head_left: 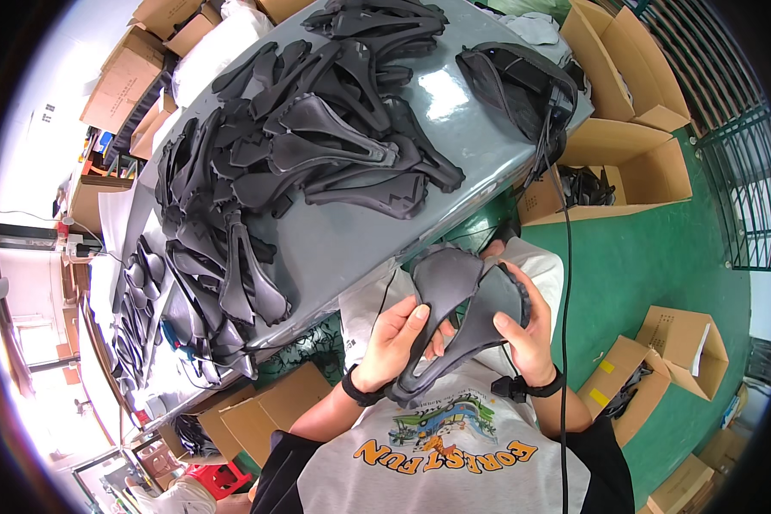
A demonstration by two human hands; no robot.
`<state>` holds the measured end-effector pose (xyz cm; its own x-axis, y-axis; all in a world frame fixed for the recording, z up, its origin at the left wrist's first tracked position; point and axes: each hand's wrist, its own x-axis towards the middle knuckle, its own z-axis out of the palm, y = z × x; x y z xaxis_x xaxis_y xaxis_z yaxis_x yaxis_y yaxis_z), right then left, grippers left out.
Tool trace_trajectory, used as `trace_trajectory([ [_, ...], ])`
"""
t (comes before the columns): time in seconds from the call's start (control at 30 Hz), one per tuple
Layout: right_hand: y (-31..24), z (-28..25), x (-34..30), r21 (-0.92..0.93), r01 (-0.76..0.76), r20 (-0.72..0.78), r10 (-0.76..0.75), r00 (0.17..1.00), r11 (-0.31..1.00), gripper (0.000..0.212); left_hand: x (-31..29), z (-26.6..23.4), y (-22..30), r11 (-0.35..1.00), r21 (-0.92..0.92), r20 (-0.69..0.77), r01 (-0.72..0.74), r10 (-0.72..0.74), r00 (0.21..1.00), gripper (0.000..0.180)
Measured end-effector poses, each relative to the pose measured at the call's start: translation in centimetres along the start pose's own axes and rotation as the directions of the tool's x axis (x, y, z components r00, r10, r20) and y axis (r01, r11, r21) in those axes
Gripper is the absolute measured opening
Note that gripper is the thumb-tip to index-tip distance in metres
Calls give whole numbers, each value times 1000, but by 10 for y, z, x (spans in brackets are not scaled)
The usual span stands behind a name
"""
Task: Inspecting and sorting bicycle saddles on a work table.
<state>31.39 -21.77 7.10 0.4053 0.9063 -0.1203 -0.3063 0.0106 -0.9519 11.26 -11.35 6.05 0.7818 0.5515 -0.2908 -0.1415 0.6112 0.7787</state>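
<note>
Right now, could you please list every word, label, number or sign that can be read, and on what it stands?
Light shirt: large orange lettering and smaller print beside a colourful picture; I leave the wording uncopied.
Cardboard box, upper left: dark print, too small to read.
White wall, upper left: dark marks, too blurred to read.
Black saddle-shaped piece between left hand and right hand: no print I can make out.

Table strip (338,257) free before saddle pile (317,128); cable (568,274) beside right hand (533,336).
</note>
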Motion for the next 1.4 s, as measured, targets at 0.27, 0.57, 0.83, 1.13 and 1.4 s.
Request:
trace_trajectory([
  [0.27,6,2,11,136,-33,-235,65,970,990,55,0,-1,-1,1000,-23,233,15,-9,972,32],
  [0.57,14,-11,-4,137,-324,282,276,919,936,26,4,6,-2,998,-61,-19,-6,5,1000,34],
  [0.83,15,1,1,121,-310,61,305,950,943,18,1,-5,-8,982,42,106,186,-190,976,38],
  [1.13,18,-2,3,181,-286,64,279,958,941,22,-5,4,-3,993,58,198,103,-113,974,43],
  [1.4,9,-3,-2,116,-265,356,209,911,957,35,-3,6,-1,999,13,96,36,-38,995,41],
])
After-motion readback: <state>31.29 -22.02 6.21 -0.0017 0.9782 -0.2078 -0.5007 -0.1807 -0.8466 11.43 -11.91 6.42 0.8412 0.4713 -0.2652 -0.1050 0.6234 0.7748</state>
